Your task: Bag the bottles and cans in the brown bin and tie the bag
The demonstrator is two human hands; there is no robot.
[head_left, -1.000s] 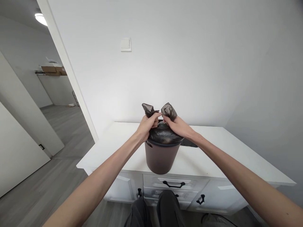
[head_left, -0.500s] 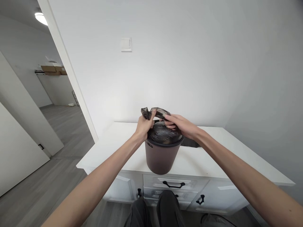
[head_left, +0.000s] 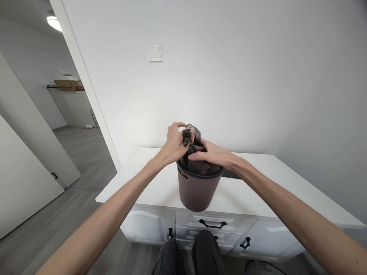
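A mauve-brown trash can (head_left: 197, 193) with a dark rim stands upright on the white cabinet top. Thin black plastic, a garbage bag (head_left: 200, 167), lines it, and its mouth is gathered and twisted above the rim. My left hand (head_left: 174, 145) grips that twisted upper end, with a loop of plastic bulging between its fingers. Lower down, on the right side, my right hand (head_left: 215, 153) closes round the neck of the bag, thumb toward me; some of its fingers are hidden behind the plastic.
The white cabinet (head_left: 155, 191) backs onto a wall with a light switch (head_left: 155, 53). A dark flat sheet (head_left: 231, 174) lies behind the can, partly under my right forearm. At left, an open doorway shows cardboard boxes (head_left: 67, 84) on a ledge.
My left hand has turned over with the bag's end, its fingers now raised. My right hand has shifted lower and nearer the left, and the bag's neck is more tightly bunched.
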